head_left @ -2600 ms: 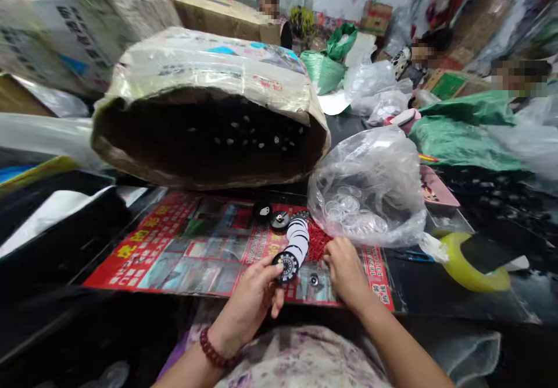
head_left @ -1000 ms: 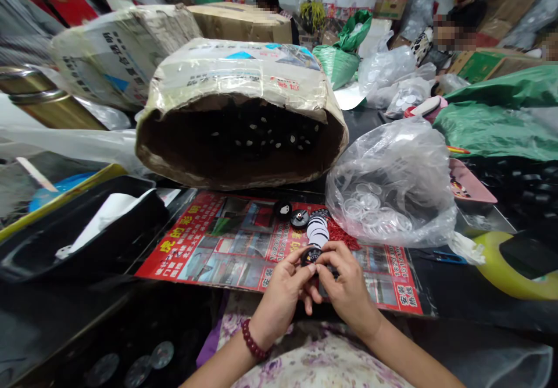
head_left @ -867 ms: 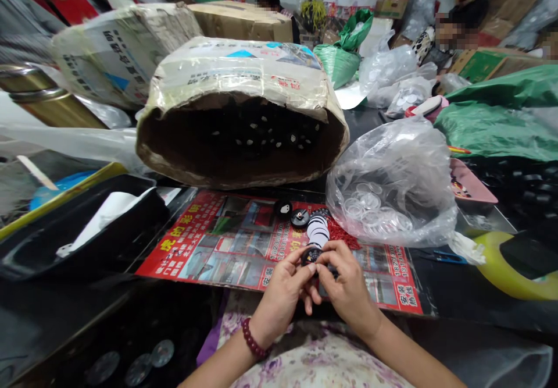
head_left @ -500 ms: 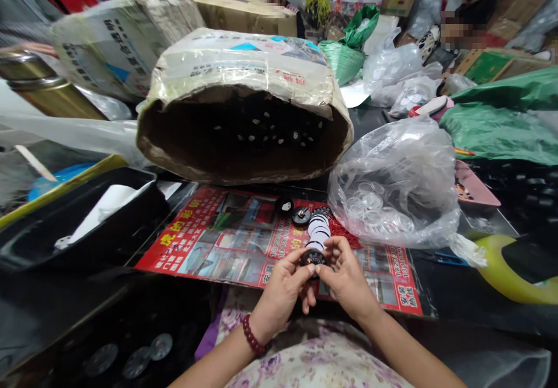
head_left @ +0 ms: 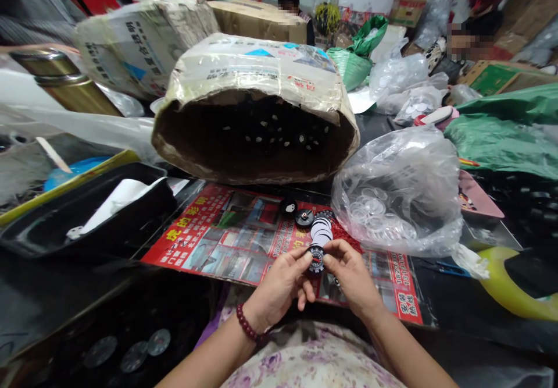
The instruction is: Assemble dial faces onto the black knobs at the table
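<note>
From the head camera: two hands, close together, low in the middle. Left hand (head_left: 279, 289), with a red bead bracelet (head_left: 246, 324) on the wrist, pinching one small black round dial (head_left: 315, 258) by its left edge, thumb and fingers curled tight on it. Right hand (head_left: 351, 277) pinching the same dial from the right side, fingers bent around it too. Dial held up just above a red printed sheet (head_left: 218, 242) on the dark table (head_left: 457, 306), face with white marks turned up toward the camera. Just behind the dial, one short leaning stack of white round discs (head_left: 321, 231); count of discs too hard to tell. Beside that stack, two more black round parts (head_left: 296, 212) lying on the sheet. Behind them, one big cardboard drum (head_left: 257, 114) on its side, open end toward the camera, many small pale bits inside, too many to count. To the right, one clear plastic bag (head_left: 401, 190) with lots of clear rings inside. Far right, one yellow tape roll (head_left: 514, 289). To the left, one black tray (head_left: 65, 231) with a white sheet in it. At bottom left, three grey round discs (head_left: 131, 350) in the dark. Further back, two other people among boxes and green bags.
</note>
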